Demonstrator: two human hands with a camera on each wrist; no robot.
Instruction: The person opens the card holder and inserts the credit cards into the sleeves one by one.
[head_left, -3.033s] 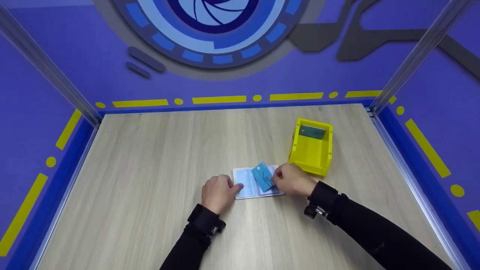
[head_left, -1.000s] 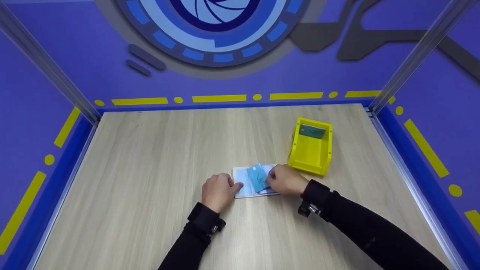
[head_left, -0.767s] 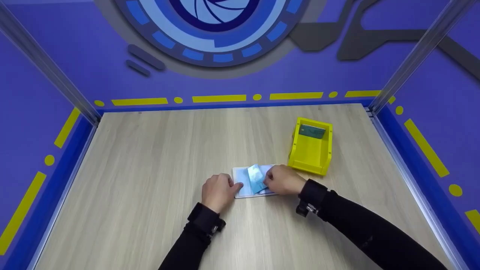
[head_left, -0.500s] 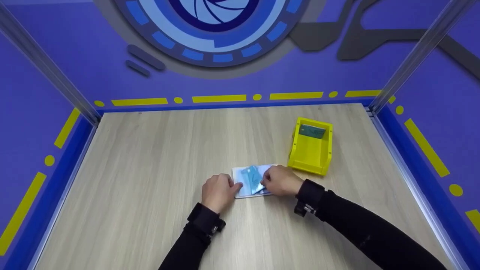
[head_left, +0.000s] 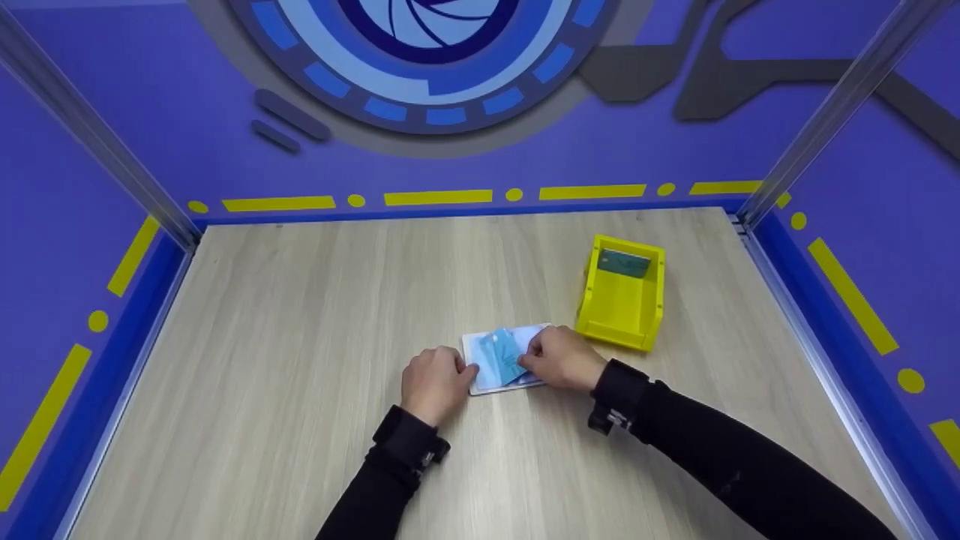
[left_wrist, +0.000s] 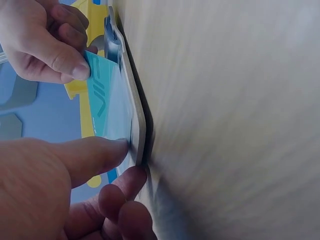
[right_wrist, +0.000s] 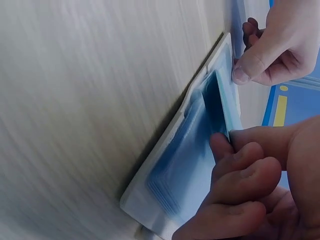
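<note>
An open card holder (head_left: 484, 381) with clear plastic sleeves lies on the table. My left hand (head_left: 433, 384) pinches its left edge, thumb on top and fingers at the rim. A teal card (left_wrist: 99, 85) with VIP lettering is pinched by its right edge between thumb and fingers of my right hand (head_left: 562, 358). The card tilts over the holder's middle fold. In the left wrist view, clear film seems to cover its lower part; how far it sits inside a sleeve I cannot tell. Several layered sleeves (right_wrist: 172, 182) show on the right side in the right wrist view.
A yellow bin (head_left: 621, 311) stands behind my right hand, with another teal card (head_left: 624, 263) leaning on its back wall. Purple walls (head_left: 420, 176) with yellow markings close in the wooden table (head_left: 315, 300) at the back and sides.
My right hand has moved left with the card, from the holder's right half to across the fold, and the card has tilted. Just now the holder has shifted slightly; the left hand keeps its grip.
</note>
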